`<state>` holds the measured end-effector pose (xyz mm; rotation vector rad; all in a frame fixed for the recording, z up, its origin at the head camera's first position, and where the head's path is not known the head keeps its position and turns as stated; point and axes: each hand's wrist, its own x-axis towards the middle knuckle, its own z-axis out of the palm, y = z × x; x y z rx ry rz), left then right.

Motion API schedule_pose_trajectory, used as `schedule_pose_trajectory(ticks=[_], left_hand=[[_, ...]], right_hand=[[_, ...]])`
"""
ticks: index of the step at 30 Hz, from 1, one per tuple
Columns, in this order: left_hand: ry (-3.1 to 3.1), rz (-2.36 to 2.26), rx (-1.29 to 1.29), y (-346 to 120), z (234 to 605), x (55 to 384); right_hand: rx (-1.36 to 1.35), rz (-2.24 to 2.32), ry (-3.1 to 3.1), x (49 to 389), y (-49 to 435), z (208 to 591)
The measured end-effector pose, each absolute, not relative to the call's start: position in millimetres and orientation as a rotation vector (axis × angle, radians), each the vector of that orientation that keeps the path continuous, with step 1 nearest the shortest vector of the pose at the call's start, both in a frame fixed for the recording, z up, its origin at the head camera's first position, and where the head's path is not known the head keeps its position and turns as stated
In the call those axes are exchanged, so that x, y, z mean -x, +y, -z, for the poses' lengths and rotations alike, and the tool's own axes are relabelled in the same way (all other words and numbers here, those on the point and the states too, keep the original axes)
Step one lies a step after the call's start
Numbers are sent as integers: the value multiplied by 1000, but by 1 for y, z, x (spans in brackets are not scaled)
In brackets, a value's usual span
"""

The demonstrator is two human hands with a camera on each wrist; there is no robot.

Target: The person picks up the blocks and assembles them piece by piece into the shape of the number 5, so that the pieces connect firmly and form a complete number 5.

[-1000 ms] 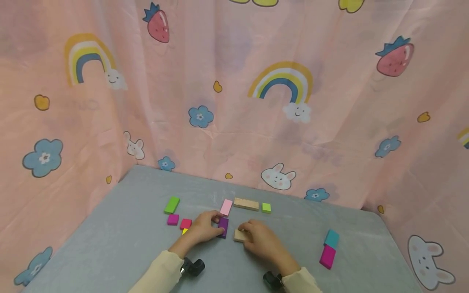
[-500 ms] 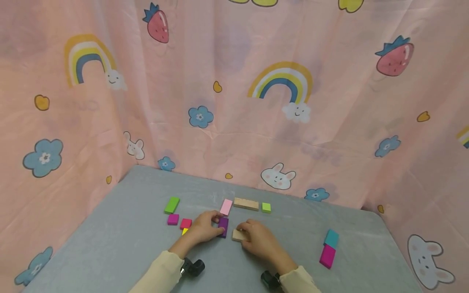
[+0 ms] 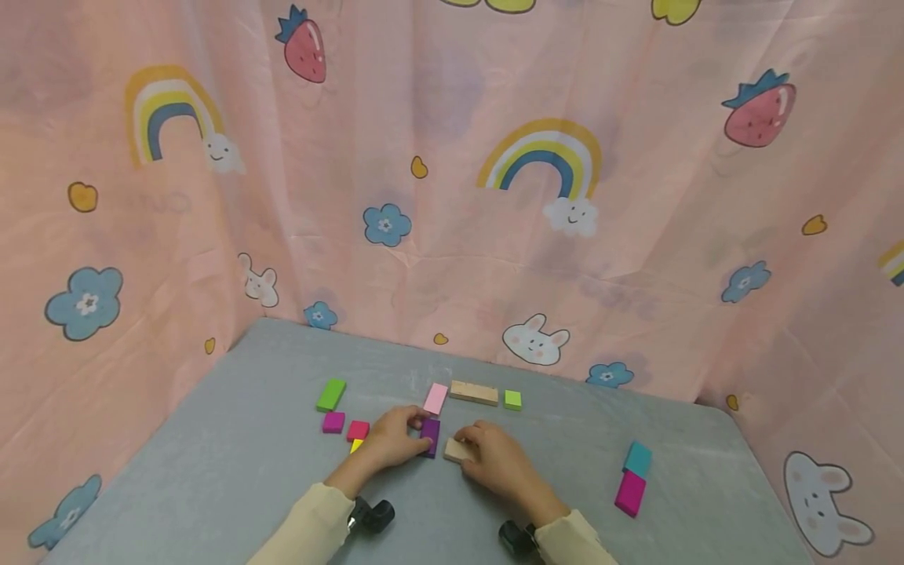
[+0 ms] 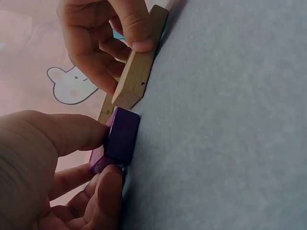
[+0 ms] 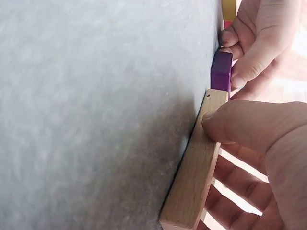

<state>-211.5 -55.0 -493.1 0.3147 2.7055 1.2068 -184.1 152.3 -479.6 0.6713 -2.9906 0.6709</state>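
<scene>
A purple block (image 3: 430, 439) lies on the grey table, its long side running away from me. My left hand (image 3: 390, 438) pinches it, thumb and fingers on the block (image 4: 122, 136) in the left wrist view. My right hand (image 3: 500, 461) grips a long plain wooden block (image 3: 457, 450) lying on the table just right of the purple one. The right thumb presses its near side, with the fingers behind, as the wooden block (image 5: 194, 167) shows in the right wrist view. In the head view a small gap separates the two blocks.
Beyond the hands lie a pink block (image 3: 435, 399), another wooden block (image 3: 474, 393) and a lime cube (image 3: 512, 400). Left are green (image 3: 331, 395), magenta (image 3: 333, 422), red (image 3: 358, 431) and yellow (image 3: 357, 446) blocks. At right, a teal block (image 3: 638, 459) adjoins a magenta block (image 3: 630, 493).
My right hand has slid the wooden block slightly left, closer to the purple block. The left hand stays in place, holding the purple block.
</scene>
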Motion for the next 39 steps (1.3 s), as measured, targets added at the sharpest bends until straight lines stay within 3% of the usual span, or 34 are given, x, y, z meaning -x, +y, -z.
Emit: schedule_pose_trajectory(ticks=[39], left_hand=[[2713,-1196,-306,-55,498,213]], right_hand=[[-661,-715,-2999,183,154,480]])
